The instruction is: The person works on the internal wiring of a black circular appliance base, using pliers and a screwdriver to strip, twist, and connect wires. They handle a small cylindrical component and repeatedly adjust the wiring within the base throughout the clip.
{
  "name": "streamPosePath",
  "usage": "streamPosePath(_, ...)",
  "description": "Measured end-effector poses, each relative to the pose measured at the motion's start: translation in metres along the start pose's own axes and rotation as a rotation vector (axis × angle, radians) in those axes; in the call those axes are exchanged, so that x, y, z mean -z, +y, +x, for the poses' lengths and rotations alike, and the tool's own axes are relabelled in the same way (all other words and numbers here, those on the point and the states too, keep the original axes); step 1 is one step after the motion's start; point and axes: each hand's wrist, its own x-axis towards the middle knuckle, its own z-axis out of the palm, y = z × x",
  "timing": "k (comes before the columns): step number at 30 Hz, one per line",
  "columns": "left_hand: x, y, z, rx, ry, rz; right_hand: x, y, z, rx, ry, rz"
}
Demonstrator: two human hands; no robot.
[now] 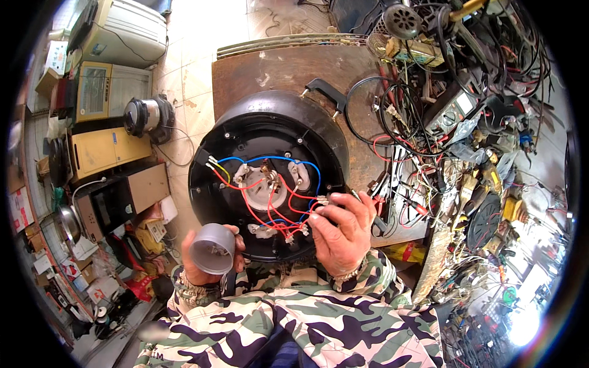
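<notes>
Two bare hands are observed at an upturned black round appliance housing (205,205), which overlaps the left edge of a rust-brown bench top (245,76). Left hand (191,265): fingers wrapped around a grey plastic cup (202,253), mouth tilted up, containing small pieces too small to identify; the cup is over the near left rim of the housing. Right hand (345,232): thumb and fingertips brought together beside white wire connectors (321,200) at the housing's right side; whether they pinch a wire cannot be told. Red wires (248,199) and a blue wire (318,173) cross the exposed interior, with a yellow-green wire (221,173) at upper left. One black handle (327,94) projects from the far right side of the housing. Further right, a multimeter (451,115) lies among tangled cables (402,113)
</notes>
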Motion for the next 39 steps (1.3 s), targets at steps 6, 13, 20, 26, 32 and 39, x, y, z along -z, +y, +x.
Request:
streamPosePath(6,-0.005,0.0,-0.002,-0.1,0.077,0.058,0.005,0.01,-0.02,0.041,0.048,0.157)
streamPosePath(13,-0.016,0.001,0.0,-0.12,0.12,0.051,0.007,0.018,-0.031,0.024,0.106,0.322)
streamPosePath(20,-0.014,-0.004,-0.002,-0.171,0.12,0.072,0.009,0.017,-0.04,-0.038,0.111,0.385)
streamPosePath(26,-0.017,-0.002,0.002,-0.164,0.071,0.052,0.02,0.011,-0.038,-0.085,0.101,0.344)
streamPosePath(32,-0.008,-0.002,0.004,-0.128,0.003,0.06,0.023,-0.003,-0.035,-0.099,0.062,0.258)
streamPosePath(39,0.0,0.0,0.006,-0.007,-0.069,0.034,0.017,-0.027,-0.028,-0.118,-0.006,0.197)
